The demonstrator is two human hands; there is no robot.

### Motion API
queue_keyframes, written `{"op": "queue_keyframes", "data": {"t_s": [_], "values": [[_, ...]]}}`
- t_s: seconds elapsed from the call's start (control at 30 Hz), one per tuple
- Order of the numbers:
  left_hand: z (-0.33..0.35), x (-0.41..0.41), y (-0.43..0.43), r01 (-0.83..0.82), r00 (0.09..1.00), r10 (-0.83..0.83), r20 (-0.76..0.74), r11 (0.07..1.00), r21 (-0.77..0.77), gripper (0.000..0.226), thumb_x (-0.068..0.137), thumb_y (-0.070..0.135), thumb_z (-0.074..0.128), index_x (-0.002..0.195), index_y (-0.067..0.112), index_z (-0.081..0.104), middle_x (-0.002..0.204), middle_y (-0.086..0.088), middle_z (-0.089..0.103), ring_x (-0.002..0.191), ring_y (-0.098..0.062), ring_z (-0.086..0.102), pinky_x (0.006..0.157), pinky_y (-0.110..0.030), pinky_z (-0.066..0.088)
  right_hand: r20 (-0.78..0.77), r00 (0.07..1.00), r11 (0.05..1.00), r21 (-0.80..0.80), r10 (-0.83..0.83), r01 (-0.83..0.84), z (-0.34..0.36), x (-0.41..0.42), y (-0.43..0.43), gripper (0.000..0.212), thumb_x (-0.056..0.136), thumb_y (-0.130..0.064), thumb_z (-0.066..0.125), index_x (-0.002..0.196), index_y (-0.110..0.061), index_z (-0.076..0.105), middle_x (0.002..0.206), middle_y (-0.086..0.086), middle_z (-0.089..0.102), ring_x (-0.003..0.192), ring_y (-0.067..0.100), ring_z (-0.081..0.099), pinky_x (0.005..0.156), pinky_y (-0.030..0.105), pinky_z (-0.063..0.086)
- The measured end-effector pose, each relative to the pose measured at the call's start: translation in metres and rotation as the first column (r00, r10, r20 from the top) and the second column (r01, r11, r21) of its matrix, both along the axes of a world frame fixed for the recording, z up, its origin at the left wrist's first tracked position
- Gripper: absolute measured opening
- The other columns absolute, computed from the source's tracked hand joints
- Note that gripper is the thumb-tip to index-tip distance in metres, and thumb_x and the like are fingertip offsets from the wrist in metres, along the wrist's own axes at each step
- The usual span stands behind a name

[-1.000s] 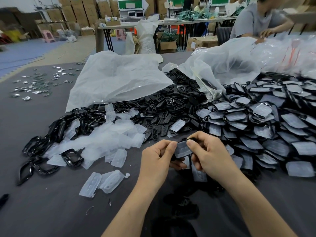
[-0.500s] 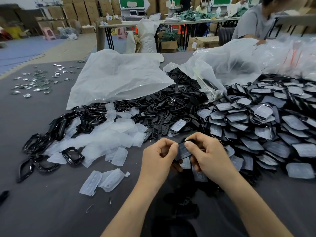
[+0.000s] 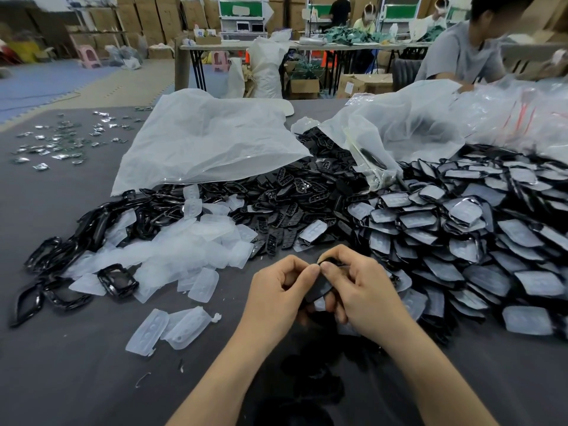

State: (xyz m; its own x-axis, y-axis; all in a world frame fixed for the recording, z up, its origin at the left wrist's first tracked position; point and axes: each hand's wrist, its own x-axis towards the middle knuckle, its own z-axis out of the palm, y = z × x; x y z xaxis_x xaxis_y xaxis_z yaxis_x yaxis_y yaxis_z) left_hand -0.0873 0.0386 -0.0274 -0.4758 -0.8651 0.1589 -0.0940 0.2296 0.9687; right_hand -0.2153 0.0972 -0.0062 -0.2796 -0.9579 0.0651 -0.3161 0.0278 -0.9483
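Over the table [image 3: 76,379], a shell [image 3: 319,286] is pinched between the left hand [image 3: 275,292] and right hand [image 3: 364,290]. Its clear pad, upward a second ago, is now turned away, seemingly seated, so the pile [image 3: 461,241] is likely next.

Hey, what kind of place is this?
Probably a small factory assembly workshop: heaps of identical black plastic frames and translucent plastic pads cover the grey table, brown cardboard cartons are stacked at the back, and left hand and right hand pinch one black plastic piece.
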Motion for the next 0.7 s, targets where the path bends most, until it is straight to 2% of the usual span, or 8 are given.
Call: {"op": "queue_keyframes", "data": {"t_s": [0.13, 0.23, 0.33, 0.5, 0.63, 0.7], "values": [[-0.0019, 0.0015, 0.0011, 0.007, 1.000, -0.006, -0.013, 0.998, 0.055, 0.024, 0.095, 0.016, 0.058, 0.071, 0.012, 0.061, 0.048, 0.000, 0.058, 0.033, -0.010, 0.046, 0.035, -0.017, 0.035, 0.038, 0.999, 1.000, 0.022, 0.004, -0.005, -0.0011, 0.0026, -0.0009, 0.018, 0.098, -0.012, 0.049, 0.083, -0.015, 0.058, 0.045, 0.002, 0.057, 0.032, 0.014, 0.044, 0.036, 0.020, 0.034], [-0.0017, 0.0005, 0.0001, 0.014, 1.000, -0.014, 0.002, 0.999, 0.037, 0.024, 0.095, 0.017, 0.058, 0.071, 0.011, 0.060, 0.048, 0.001, 0.058, 0.033, -0.012, 0.046, 0.037, -0.019, 0.035, 0.079, 0.997, 0.999, 0.036, -0.024, 0.022, -0.0015, 0.0014, -0.0029, 0.019, 0.098, -0.015, 0.050, 0.083, -0.010, 0.059, 0.043, 0.001, 0.055, 0.031, 0.011, 0.043, 0.035, 0.019, 0.033], [-0.0019, 0.0003, -0.0002, 0.035, 0.999, -0.036, 0.029, 0.999, 0.017, 0.025, 0.096, 0.017, 0.057, 0.072, 0.010, 0.059, 0.048, 0.003, 0.059, 0.033, -0.012, 0.049, 0.038, -0.017, 0.036, 0.018, 0.998, 0.998, 0.025, -0.059, 0.059, -0.0047, 0.0007, -0.0029, 0.017, 0.096, -0.014, 0.053, 0.081, -0.011, 0.061, 0.041, -0.001, 0.053, 0.033, 0.004, 0.045, 0.040, 0.013, 0.034], [0.0001, 0.0011, -0.0010, 0.040, 0.999, -0.040, -0.001, 0.999, 0.018, 0.026, 0.097, 0.018, 0.055, 0.072, 0.010, 0.057, 0.049, 0.004, 0.059, 0.033, -0.012, 0.051, 0.036, -0.016, 0.036, -0.052, 0.995, 0.996, -0.023, -0.088, 0.087, -0.0052, 0.0031, -0.0038, 0.017, 0.095, -0.014, 0.056, 0.080, -0.017, 0.061, 0.042, -0.004, 0.054, 0.040, 0.002, 0.052, 0.047, 0.013, 0.039], [-0.0002, 0.0005, -0.0006, 0.047, 0.999, -0.047, -0.004, 0.999, -0.011, 0.024, 0.098, 0.023, 0.052, 0.075, 0.016, 0.058, 0.048, 0.006, 0.058, 0.034, -0.011, 0.051, 0.038, -0.017, 0.038, -0.039, 0.992, 0.992, -0.044, -0.117, 0.116, -0.0024, 0.0015, -0.0040, 0.013, 0.095, -0.014, 0.057, 0.084, -0.013, 0.064, 0.042, -0.003, 0.053, 0.036, 0.002, 0.047, 0.042, 0.011, 0.036], [-0.0018, 0.0006, 0.0003, 0.106, 0.994, -0.105, -0.030, 0.994, 0.027, 0.015, 0.096, 0.025, 0.055, 0.083, 0.021, 0.061, 0.049, 0.002, 0.059, 0.035, -0.012, 0.049, 0.040, -0.017, 0.038, -0.023, 0.989, 0.988, -0.052, -0.146, 0.144, -0.0017, -0.0013, -0.0030, 0.012, 0.095, -0.014, 0.057, 0.084, -0.013, 0.064, 0.042, -0.004, 0.052, 0.034, 0.001, 0.045, 0.041, 0.011, 0.034]]}}
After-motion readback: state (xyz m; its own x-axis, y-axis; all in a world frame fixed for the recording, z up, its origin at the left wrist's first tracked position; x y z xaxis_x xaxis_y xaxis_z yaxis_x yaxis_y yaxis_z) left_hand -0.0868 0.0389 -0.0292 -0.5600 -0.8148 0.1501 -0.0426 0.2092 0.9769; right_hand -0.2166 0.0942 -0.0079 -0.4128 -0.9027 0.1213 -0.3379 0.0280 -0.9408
